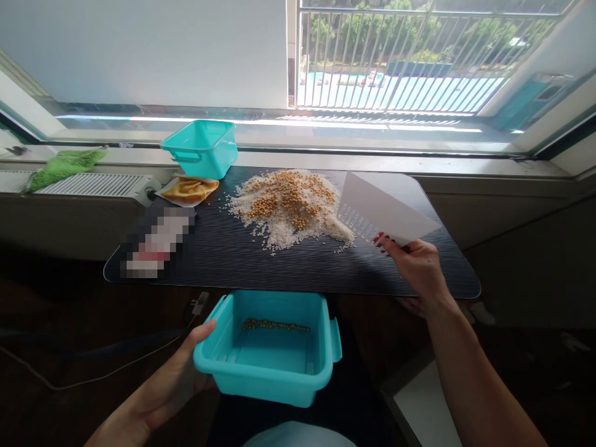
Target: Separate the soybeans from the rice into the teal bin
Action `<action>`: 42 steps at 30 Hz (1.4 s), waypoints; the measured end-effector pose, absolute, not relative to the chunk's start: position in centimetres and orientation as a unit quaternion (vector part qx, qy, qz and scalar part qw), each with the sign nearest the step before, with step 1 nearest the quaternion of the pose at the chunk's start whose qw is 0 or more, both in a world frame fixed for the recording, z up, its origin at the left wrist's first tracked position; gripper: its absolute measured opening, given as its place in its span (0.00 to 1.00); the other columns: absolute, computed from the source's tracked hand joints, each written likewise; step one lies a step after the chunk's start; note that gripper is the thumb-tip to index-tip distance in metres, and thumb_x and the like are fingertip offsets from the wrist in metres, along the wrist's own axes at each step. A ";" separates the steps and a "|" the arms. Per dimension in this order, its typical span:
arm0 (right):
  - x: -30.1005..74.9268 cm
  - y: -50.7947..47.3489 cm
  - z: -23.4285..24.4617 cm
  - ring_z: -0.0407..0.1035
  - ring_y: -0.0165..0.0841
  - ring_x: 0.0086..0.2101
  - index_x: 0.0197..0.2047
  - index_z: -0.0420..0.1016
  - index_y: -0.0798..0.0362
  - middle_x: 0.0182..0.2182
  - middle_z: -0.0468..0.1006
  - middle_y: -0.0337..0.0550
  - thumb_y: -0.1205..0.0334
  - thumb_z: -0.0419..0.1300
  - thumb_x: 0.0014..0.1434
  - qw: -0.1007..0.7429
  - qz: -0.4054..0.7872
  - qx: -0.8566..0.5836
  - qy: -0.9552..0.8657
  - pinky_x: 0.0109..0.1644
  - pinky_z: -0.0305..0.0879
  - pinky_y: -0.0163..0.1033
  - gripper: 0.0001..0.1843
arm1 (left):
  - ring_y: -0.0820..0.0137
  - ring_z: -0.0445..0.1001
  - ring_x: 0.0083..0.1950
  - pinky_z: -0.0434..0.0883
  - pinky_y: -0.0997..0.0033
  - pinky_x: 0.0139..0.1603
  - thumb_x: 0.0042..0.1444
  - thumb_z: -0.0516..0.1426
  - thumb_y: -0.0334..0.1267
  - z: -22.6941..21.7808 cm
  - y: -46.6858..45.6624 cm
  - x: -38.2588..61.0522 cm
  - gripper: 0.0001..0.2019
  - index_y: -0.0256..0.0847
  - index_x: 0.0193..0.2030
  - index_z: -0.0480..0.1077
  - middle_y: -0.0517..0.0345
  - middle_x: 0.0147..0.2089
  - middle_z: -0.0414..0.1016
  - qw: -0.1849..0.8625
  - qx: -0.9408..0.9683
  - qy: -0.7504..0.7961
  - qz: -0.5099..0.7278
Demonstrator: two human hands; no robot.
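My left hand (179, 366) is closed on the left side of a turquoise plastic tub (265, 379), thumb over its rim. The tub is below the table's front edge, with a line of small round yellowish peas or beans (274, 325) along its inner far side. My right hand (419, 264) grips the lower right part of a thin white sheet (382, 211) with a row of slots along one edge. The slotted edge is near the right side of a heap of white rice grains (284, 233), topped with round golden peas or beans (291, 198). Most fingers are hidden behind what they hold.
A second turquoise tub (200, 152) stands at the table's back left, beside yellow food on a wrapper (189, 188). A pixelated flat item (161, 242) lies on the dark table (223, 261). Left are a radiator (107, 186) and green cloth (69, 166); a window is behind.
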State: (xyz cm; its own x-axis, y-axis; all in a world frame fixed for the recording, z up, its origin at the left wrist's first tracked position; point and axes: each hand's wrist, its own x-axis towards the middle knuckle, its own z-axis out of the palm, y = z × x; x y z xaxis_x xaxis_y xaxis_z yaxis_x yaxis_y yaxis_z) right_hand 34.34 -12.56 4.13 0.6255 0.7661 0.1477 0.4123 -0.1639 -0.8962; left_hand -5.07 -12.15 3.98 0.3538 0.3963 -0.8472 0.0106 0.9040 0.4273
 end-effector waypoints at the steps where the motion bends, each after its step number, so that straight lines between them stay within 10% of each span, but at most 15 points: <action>1: 34.3 -12.6 4.1 0.78 0.43 0.37 0.29 0.82 0.52 0.30 0.83 0.41 0.56 0.65 0.48 0.510 0.179 -0.742 -0.398 0.41 0.73 0.40 0.09 | 0.48 0.71 0.55 0.70 0.53 0.52 0.49 0.56 0.63 4.0 -12.2 -5.1 0.45 0.41 0.70 0.52 0.45 0.55 0.75 0.803 0.183 0.554 0.120; 22: 33.3 -12.9 4.8 0.75 0.38 0.31 0.27 0.81 0.53 0.27 0.82 0.41 0.55 0.66 0.47 0.500 0.229 -0.712 -0.437 0.34 0.70 0.38 0.10 | 0.53 0.73 0.53 0.69 0.57 0.50 0.55 0.53 0.59 3.3 -12.0 -5.5 0.42 0.43 0.71 0.43 0.46 0.57 0.73 0.822 0.190 0.525 0.115; 42: 35.9 -21.1 5.3 0.77 0.47 0.37 0.32 0.83 0.51 0.35 0.83 0.48 0.40 0.69 0.42 0.430 0.336 -0.704 -0.454 0.44 0.77 0.50 0.23 | 0.49 0.70 0.57 0.66 0.47 0.57 0.56 0.48 0.63 1.8 -13.5 1.4 0.37 0.37 0.63 0.63 0.44 0.54 0.76 0.889 0.214 0.402 0.040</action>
State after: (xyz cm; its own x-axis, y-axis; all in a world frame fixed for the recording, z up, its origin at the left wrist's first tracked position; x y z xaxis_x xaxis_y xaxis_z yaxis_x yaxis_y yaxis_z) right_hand 35.88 -21.06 5.25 0.3613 0.9287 -0.0831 0.3511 -0.2180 -0.9106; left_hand 1.43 -13.47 1.83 0.6730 0.2434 -0.6985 0.1017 0.9049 0.4133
